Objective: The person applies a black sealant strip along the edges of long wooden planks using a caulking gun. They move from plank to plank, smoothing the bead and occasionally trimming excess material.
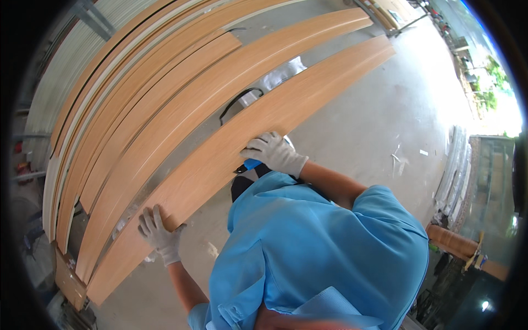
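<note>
A long wood-grain plank (220, 146) runs diagonally in front of me, from lower left to upper right. My left hand (159, 234), in a pale work glove, rests on the plank's near part, fingers laid over its face and thumb apart at the near edge. Further along, my right hand (275, 154), gloved too, curls over the near edge. Beneath its palm shows a blue-handled tool (251, 164) with a dark tip; the hand hides most of it, so its exact kind is unclear.
Beyond lies a second wood-grain plank (220, 99), then several more boards (126, 82) side by side. A black strap (236, 104) and white plastic wrapping (283, 71) sit between planks. At right, a brown roll (454, 242) lies beside wrapped long strips (454, 170). Scraps dot the grey floor (374, 126).
</note>
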`<state>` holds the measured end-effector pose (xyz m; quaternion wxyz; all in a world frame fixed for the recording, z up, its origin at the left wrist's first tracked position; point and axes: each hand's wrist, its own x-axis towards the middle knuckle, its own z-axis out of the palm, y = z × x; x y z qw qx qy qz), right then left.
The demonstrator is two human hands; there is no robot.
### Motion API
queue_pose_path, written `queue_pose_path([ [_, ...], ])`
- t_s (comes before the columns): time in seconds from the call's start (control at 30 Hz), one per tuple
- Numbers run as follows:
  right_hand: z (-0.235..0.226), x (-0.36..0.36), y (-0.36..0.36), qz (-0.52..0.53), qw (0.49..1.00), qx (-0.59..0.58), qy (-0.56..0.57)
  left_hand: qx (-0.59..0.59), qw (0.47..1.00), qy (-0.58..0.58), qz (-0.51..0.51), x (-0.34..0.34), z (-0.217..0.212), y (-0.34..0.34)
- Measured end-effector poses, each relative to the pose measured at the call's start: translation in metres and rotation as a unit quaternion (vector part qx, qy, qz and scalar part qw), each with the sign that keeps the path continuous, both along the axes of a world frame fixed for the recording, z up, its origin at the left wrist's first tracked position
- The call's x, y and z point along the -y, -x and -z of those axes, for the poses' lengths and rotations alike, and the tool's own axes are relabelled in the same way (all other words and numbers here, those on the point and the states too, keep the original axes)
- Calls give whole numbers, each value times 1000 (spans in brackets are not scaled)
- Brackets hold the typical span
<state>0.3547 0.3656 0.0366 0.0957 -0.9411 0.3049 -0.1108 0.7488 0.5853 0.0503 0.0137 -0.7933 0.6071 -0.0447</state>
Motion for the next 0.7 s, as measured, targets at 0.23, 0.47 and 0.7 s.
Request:
queue_pose_path([
  [0.23,-34,24,-4,54,980,36,-187,-117,986,97,71,30,-11,-5],
  [0.47,-71,68,-7,239,723,373,-531,-497,864,-56,48,180,4,46],
  [0.7,-75,67,20,233,525,497,-651,-398,860,-261,181,311,58,120],
])
